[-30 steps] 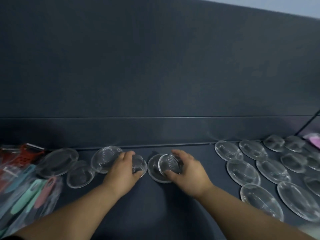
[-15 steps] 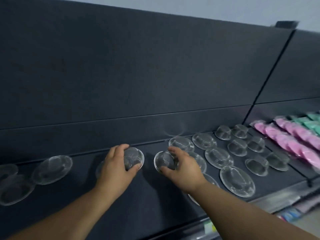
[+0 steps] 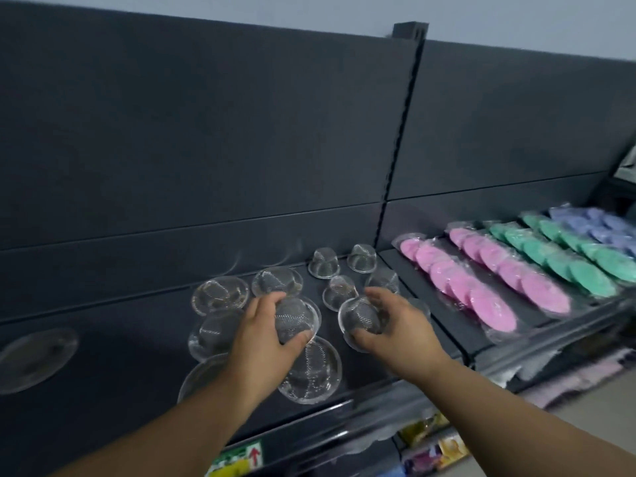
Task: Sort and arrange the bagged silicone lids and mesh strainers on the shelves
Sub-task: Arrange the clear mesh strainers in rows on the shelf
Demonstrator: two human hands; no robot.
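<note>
My left hand (image 3: 263, 333) grips a small round mesh strainer (image 3: 294, 318) just above the dark shelf (image 3: 113, 366). My right hand (image 3: 395, 325) grips another small mesh strainer (image 3: 359, 316) beside it. Around and under both hands lie several larger flat strainers (image 3: 220, 294) and, further back, several small domed ones (image 3: 323, 261). On the neighbouring shelf section to the right, bagged silicone lids lie in slanted rows: pink (image 3: 481, 287), green (image 3: 571, 253) and purple (image 3: 602, 225).
A vertical slotted upright (image 3: 399, 139) splits the dark back panel between the two shelf sections. One lone flat strainer (image 3: 34, 356) lies at the far left. Below the shelf edge, price labels (image 3: 237, 459) and colourful packaged goods (image 3: 433, 449) show on a lower level.
My view and both hands have moved right along the shelf, each hand carrying its small strainer, from the left group to above the right strainer group. The coloured lids have come into view.
</note>
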